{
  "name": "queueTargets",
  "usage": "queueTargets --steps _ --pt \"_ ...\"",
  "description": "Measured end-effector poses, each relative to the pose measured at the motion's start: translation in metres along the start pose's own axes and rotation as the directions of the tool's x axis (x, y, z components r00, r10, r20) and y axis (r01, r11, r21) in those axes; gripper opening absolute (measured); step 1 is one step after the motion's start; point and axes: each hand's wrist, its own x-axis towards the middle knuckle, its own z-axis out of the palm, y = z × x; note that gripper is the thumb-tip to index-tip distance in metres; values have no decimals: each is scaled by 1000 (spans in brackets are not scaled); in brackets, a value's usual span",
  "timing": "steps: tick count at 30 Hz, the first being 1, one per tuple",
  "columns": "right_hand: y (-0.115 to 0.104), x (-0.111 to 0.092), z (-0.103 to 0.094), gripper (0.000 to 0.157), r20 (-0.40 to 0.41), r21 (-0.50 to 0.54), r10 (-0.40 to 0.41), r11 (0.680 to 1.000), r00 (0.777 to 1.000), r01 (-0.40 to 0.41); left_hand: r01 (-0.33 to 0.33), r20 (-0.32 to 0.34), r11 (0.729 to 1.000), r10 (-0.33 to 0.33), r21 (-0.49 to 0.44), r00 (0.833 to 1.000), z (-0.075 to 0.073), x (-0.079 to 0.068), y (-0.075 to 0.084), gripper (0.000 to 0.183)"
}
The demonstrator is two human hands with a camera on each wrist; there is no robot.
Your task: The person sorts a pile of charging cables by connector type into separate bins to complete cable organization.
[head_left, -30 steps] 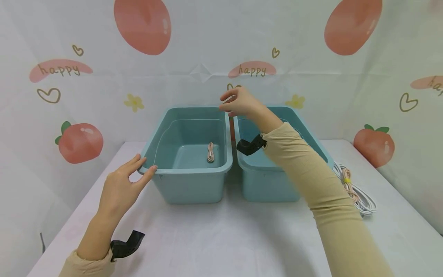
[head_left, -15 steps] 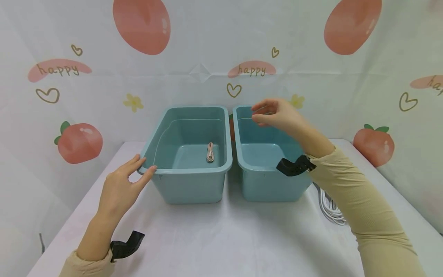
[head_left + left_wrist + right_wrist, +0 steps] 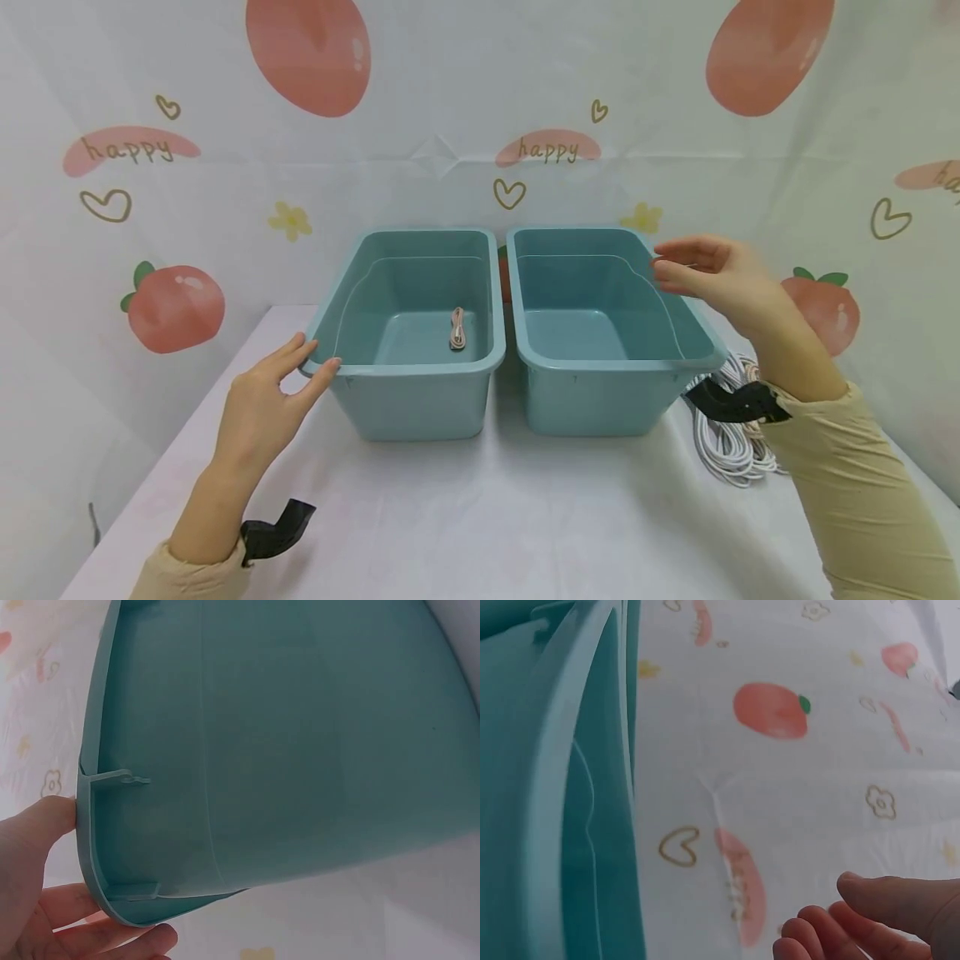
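My left hand [image 3: 258, 408] rests on the front-left rim corner of the left blue plastic bin [image 3: 420, 404]; its thumb lies along one side, its extended fingers along the other. The left wrist view shows the fingers [image 3: 82, 934] by that corner. Inside this bin lies a small pinkish-white bundled cable [image 3: 457, 329]. My right hand [image 3: 723, 279], fingers loosely bent, hovers at the right side of the right blue bin [image 3: 588, 400] with nothing visible in its grasp. In the right wrist view, its thumb [image 3: 885, 896] is apart from the bin.
Coiled white cables [image 3: 731, 454] lie on the table right of the right bin, partly hidden behind my right forearm. A narrow gap separates the two bins. Behind them hangs a white patterned cloth [image 3: 435, 108]. White covering spreads over the table [image 3: 525, 517].
My right hand has swung rightward and slightly down, from between the bins across the right bin to its right side. The left hand and both bins have stayed put.
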Motion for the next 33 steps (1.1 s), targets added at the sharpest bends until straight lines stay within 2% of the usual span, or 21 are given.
queueTargets --steps 5,8,14,16,19,22,25,28,33 --pt "24 -19 -19 19 -116 -12 47 999 992 -49 3 1 1000 -3 0 1000 0 0 0 58" --pt "45 -29 -29 18 -148 -30 90 995 985 -95 1 -5 1000 -1 1 1000 0 0 0 58" --pt "91 -48 -43 12 -158 -219 159 957 974 -192 1 -6 1000 -1 -5 1000 0 -1 0 58" --pt "103 -54 -46 22 -164 -285 185 931 969 -226 -5 -11 1000 5 -7 1000 1 0 0 57" --pt "117 -62 -47 46 -141 -336 231 903 963 -266 -15 -21 1000 15 -10 1000 1 0 0 56" --pt "128 -68 -48 60 -88 -394 281 871 956 -292 -24 -30 1000 24 -10 999 2 0 0 55" --pt "137 -73 -48 61 -33 -437 310 850 950 -293 -29 -33 1000 29 -10 999 2 0 0 55" --pt "145 -77 -48 58 -15 -459 320 839 947 -291 -29 -33 1000 29 -10 999 2 -1 0 55" --pt "155 -81 -49 60 17 -455 383 826 924 -334 -33 -36 999 33 -8 999 2 0 0 55"
